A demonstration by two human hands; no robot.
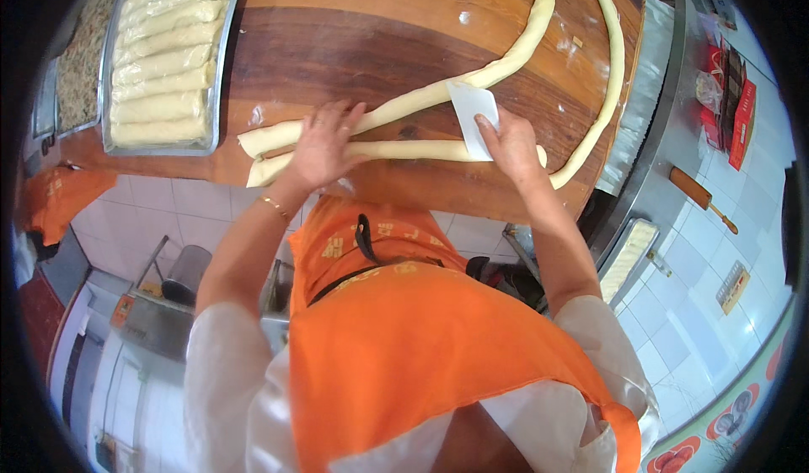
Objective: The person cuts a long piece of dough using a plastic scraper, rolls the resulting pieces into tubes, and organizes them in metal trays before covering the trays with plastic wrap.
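Observation:
On the wooden table, two pale dough ropes run side by side in front of me. My left hand rests across them near their left ends, palm down with the fingers stretched over the upper rope. A white dough scraper is gripped in my right hand. Its blade spans both ropes, its far edge against the upper one and its near corner at the lower rope. Whether it cuts into the dough I cannot tell. The upper rope continues far to the right.
A metal tray of plastic-covered dough rolls stands at the left. Another long dough rope curves along the table's right side. Beyond that edge are a metal counter and a tiled wall with a wooden rolling pin.

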